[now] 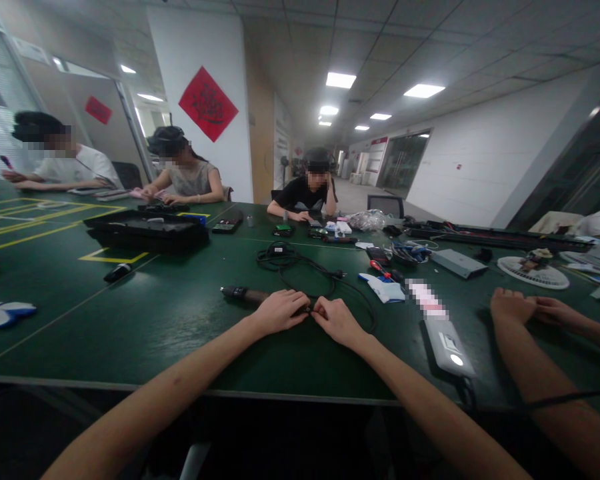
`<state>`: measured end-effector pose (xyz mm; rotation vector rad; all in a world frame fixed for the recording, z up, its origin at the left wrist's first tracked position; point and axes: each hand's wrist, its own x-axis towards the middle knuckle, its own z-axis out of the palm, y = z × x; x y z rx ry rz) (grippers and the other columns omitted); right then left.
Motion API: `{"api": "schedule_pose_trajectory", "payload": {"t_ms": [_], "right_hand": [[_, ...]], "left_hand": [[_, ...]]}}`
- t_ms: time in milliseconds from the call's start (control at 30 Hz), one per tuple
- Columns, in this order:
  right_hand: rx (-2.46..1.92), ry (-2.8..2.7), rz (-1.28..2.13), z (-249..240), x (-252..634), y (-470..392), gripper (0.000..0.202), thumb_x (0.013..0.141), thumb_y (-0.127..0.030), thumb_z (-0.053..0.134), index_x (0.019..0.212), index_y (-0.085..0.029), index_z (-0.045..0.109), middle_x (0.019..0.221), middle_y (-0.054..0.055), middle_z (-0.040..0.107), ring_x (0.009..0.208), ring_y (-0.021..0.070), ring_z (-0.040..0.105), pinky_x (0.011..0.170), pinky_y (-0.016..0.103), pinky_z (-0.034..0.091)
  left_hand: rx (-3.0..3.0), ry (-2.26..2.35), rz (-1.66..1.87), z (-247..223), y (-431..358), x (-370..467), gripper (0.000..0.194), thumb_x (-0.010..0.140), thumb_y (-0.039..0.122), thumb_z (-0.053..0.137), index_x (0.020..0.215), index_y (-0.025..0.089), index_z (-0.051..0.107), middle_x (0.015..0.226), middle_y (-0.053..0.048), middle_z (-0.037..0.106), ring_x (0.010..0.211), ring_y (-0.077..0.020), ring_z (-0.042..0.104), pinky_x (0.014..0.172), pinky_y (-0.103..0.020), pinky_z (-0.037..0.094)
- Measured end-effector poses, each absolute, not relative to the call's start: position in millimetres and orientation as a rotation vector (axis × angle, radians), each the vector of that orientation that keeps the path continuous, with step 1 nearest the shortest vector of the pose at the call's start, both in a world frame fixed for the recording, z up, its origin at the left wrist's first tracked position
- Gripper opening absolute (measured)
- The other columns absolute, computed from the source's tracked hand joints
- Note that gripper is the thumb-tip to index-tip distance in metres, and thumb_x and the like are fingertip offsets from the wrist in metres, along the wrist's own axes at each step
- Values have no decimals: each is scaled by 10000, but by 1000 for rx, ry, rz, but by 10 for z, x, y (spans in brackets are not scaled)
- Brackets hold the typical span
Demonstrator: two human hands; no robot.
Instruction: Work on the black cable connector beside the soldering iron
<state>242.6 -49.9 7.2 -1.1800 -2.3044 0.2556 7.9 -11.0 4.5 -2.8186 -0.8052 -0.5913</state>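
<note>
On the green table in front of me lies a dark, rod-shaped power tool (pixel 247 295), its narrow metallic tip pointing left. My left hand (pixel 283 311) is closed over its right end. Close beside it, my right hand (pixel 337 321) pinches at a small dark part near that end, and the fingers hide what it is. A black power cord (pixel 305 264) lies in loose loops just beyond my hands, with its plug (pixel 339 274) to the right.
A black tray-like housing (pixel 147 230) stands at the left. Gloves (pixel 386 288), a red-handled tool (pixel 380 269) and a grey device (pixel 447 347) lie to the right. Another person's hands (pixel 523 308) rest at the far right; several people sit around the table.
</note>
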Motion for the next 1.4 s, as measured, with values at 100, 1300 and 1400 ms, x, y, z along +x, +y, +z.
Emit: {"api": "schedule_pose_trajectory", "payload": {"t_ms": [100, 1300, 1400], "right_hand": [[-1195, -2295, 254, 67, 2421, -506, 48, 979, -218, 644, 948, -198, 612, 773, -6, 680, 669, 146, 625, 697, 256, 438], [-1186, -2302, 291, 119, 2423, -516, 61, 973, -239, 658, 940, -202, 622, 763, -4, 677, 665, 149, 625, 677, 256, 431], [-1197, -2301, 283, 118, 2414, -530, 54, 969, -227, 661, 941, -203, 622, 761, -9, 671, 665, 147, 619, 684, 256, 428]], "left_hand": [[-2825, -761, -587, 44, -111, 76, 142, 1014, 308, 537, 1131, 239, 580, 1130, -39, 665, 1013, -199, 640, 887, -331, 474], [-2833, -763, -565, 58, -126, 59, 206, 1004, 330, 545, 1191, 252, 578, 1212, -52, 653, 1052, -215, 636, 925, -358, 474], [-2829, -754, -562, 45, -130, 68, 179, 1010, 297, 521, 1166, 252, 599, 1238, -53, 652, 1072, -208, 637, 937, -354, 479]]}}
